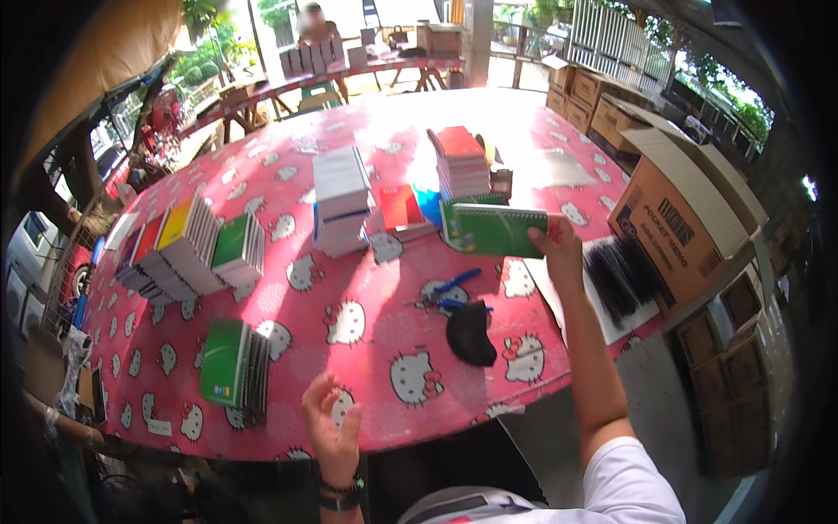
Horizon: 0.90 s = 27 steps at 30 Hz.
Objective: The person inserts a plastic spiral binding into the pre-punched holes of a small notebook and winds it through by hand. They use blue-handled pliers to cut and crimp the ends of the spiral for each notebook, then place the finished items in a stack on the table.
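Note:
My right hand [560, 240] grips a green spiral notebook [497, 230] by its right end, holding it above the far middle of the table. Beneath and behind it, part of another green notebook [467, 200] shows. My left hand [333, 426] is over the near edge with its fingers apart and nothing in it. Beyond that hand, to the left, stands a short stack of green spiral notebooks [229, 362]. Pliers with blue handles [456, 281] lie mid-table, close to a black curved item [472, 334] whose kind I cannot make out.
Black binding coils [618, 278] lie on a white sheet beside an open cardboard box [690, 218] at right. Notebook stacks [179, 249] stand at left, with a white-topped stack [340, 196] and a red-topped stack [461, 157] farther back. A person [316, 24] sits at a far table.

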### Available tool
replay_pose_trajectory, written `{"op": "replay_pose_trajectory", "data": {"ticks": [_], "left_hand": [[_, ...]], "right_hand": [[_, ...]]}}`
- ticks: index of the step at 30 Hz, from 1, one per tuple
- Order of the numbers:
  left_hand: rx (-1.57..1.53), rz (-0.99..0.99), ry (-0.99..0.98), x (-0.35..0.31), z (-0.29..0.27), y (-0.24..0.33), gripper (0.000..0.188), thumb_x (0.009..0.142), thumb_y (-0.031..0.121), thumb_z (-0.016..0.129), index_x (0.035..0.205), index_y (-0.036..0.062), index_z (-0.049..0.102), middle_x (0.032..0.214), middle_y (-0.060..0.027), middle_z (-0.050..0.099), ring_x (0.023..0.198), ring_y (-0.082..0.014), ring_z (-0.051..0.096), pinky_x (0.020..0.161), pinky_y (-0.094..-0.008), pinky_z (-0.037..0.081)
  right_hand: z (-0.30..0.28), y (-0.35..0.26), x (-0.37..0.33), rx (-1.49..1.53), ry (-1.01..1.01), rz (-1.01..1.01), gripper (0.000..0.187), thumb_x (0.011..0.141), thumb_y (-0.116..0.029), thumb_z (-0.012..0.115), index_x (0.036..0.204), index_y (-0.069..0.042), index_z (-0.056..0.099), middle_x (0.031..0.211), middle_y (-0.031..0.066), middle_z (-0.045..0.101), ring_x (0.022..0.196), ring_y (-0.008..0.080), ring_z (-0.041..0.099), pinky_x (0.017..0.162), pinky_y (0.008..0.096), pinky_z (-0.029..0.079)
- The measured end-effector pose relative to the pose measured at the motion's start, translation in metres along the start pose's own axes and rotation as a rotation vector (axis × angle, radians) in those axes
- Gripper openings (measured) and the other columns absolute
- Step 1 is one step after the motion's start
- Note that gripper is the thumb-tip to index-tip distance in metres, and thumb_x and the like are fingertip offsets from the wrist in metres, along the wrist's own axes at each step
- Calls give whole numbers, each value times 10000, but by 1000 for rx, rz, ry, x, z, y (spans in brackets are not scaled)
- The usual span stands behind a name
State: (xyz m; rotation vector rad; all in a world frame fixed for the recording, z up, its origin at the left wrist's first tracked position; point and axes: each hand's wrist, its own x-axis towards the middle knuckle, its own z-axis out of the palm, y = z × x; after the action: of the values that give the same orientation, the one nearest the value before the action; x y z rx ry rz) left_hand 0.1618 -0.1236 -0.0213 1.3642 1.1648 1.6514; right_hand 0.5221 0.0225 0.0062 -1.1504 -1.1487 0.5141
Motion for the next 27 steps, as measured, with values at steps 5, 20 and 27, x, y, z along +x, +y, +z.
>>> {"op": "replay_pose_trajectory", "data": {"ticks": [5,20,27], "left_hand": [[-223,-148,-199,0,39,-21,385,813,45,681,1156,37,507,1160,-89,532,1083,-147,503,928,-317,407],[764,534,79,-23,54,10,444,780,-4,636,1206,34,518,1173,-138,578,1027,-267,582,905,-398,427],[696,537,-393,0,43,0,231,754,4,651,965,93,683,862,-57,663,769,-227,609,686,-340,439]], "right_hand": [[37,-27,-158,148,-203,92,187,785,-5,711,925,-33,590,878,4,602,765,72,555,653,225,479],[99,-38,-207,273,-196,237,146,894,-134,583,976,-20,544,838,71,585,754,114,560,676,273,468],[-7,-11,-90,-403,-257,25,128,829,-116,594,920,-64,666,817,91,668,708,229,632,640,340,518]]}}
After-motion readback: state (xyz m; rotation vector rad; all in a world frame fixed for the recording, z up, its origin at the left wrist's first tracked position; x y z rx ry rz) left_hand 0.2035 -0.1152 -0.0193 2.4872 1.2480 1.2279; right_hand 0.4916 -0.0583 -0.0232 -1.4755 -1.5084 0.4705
